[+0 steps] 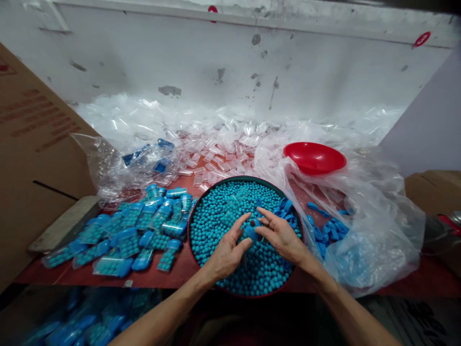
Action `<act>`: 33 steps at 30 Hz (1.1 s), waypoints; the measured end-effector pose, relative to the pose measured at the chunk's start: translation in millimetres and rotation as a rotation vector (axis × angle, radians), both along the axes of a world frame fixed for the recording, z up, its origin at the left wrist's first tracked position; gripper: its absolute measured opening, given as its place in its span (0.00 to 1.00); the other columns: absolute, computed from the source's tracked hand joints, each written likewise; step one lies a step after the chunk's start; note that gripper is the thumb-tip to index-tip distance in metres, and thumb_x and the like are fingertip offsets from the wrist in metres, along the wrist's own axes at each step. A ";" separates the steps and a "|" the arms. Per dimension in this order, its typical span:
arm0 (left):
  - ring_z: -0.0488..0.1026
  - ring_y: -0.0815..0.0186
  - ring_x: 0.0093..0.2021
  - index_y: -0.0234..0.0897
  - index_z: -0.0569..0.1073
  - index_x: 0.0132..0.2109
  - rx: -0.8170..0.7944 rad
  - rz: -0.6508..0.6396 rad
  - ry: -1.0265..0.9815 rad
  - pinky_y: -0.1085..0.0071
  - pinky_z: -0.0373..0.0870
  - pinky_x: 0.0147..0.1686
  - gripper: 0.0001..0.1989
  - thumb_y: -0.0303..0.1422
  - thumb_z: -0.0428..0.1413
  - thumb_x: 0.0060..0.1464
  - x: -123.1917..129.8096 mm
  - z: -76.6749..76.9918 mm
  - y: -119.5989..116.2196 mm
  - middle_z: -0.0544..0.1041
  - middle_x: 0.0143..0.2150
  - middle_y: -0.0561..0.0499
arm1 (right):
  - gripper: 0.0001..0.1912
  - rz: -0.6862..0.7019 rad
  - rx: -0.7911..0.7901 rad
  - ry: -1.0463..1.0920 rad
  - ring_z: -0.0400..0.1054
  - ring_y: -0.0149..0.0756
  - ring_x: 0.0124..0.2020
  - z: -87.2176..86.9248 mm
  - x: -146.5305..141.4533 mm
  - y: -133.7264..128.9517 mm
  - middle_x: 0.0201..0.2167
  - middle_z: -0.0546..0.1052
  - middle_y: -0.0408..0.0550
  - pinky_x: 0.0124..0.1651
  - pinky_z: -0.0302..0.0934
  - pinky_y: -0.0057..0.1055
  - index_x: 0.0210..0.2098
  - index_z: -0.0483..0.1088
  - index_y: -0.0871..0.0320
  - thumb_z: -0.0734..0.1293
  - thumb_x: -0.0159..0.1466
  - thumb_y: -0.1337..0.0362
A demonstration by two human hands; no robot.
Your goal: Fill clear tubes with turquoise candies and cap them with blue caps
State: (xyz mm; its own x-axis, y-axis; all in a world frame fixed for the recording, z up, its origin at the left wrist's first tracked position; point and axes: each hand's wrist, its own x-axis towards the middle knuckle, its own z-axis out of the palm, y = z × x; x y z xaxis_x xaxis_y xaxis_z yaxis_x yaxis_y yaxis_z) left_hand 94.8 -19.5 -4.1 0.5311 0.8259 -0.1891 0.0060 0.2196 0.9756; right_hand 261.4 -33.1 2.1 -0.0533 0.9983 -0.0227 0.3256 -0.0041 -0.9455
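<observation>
Both hands are over a round tub (301, 235) filled with small turquoise beads (212, 230). My left hand (230, 247) has its thumb and index finger apart, the thumb tip close to a small blue cap (251, 233). Whether it touches the cap is unclear. My right hand (279, 235) is closed around the cap's right side, with the thumb below and fingers above. Several loose blue caps (286, 207) rest on the beads by the tub's right rim. Just beyond my left fingertips, a clear container (236, 199) seems to lie on the beads, hard to make out.
Several bead-filled clear containers with blue caps (129, 242) are heaped on the left of the red table (180, 278). Empty clear containers (223, 163) lie behind the tub. At right are a red bowl (315, 157), a plastic bag (382, 240) and more blue caps (329, 230). A cardboard box (39, 129) stands left.
</observation>
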 end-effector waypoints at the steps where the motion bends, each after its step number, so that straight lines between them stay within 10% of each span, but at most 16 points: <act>1: 0.67 0.69 0.29 0.42 0.56 0.57 0.026 0.001 0.001 0.74 0.66 0.30 0.29 0.32 0.53 0.47 -0.2 0.0 0.0 0.70 0.31 0.53 | 0.23 0.034 0.020 -0.040 0.68 0.38 0.40 2.7 0.4 -0.3 0.38 0.74 0.50 0.42 0.63 0.34 0.52 0.60 0.59 0.62 0.57 0.64; 4: 0.67 0.65 0.40 0.40 0.56 0.58 0.099 -0.007 -0.008 0.68 0.63 0.43 0.28 0.31 0.52 0.48 -0.3 -1.7 -0.6 0.71 0.40 0.50 | 0.20 0.181 0.097 -0.190 0.65 0.41 0.46 7.2 -2.2 -9.0 0.43 0.72 0.53 0.48 0.59 0.38 0.51 0.62 0.58 0.59 0.59 0.61; 10: 0.61 0.62 0.51 0.38 0.56 0.57 0.019 0.020 -0.049 0.65 0.52 0.54 0.28 0.31 0.52 0.48 4.0 -3.2 -5.4 0.65 0.52 0.49 | 0.50 0.136 0.168 -0.402 0.47 0.52 0.58 -17.4 -24.4 -34.0 0.58 0.52 0.64 0.52 0.53 0.45 0.60 0.40 0.63 0.69 0.47 0.54; 17: 0.64 0.64 0.44 0.37 0.61 0.52 -0.052 0.023 -0.058 0.70 0.59 0.45 0.23 0.33 0.53 0.48 1.7 -8.1 -11.3 0.70 0.42 0.50 | 0.52 0.250 0.143 -0.541 0.66 0.49 0.41 -11.5 -28.8 -32.6 0.49 0.61 0.62 0.37 0.64 0.41 0.61 0.31 0.59 0.68 0.50 0.54; 33: 0.62 0.71 0.31 0.36 0.64 0.41 0.117 0.113 0.140 0.76 0.60 0.33 0.12 0.36 0.50 0.49 -20.9 -14.4 -17.0 0.66 0.31 0.55 | 0.45 0.324 0.236 -0.655 0.65 0.44 0.40 -20.7 -54.5 -28.5 0.46 0.63 0.58 0.38 0.62 0.39 0.60 0.36 0.60 0.64 0.52 0.52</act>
State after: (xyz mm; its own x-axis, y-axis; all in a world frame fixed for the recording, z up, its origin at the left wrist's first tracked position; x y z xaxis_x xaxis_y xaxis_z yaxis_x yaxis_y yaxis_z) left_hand 73.9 -36.5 -18.5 0.4092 0.8993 -0.1543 0.1252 0.1122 0.9858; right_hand 206.9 -61.6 -18.6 -0.3929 0.9176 0.0611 0.7703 0.3646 -0.5231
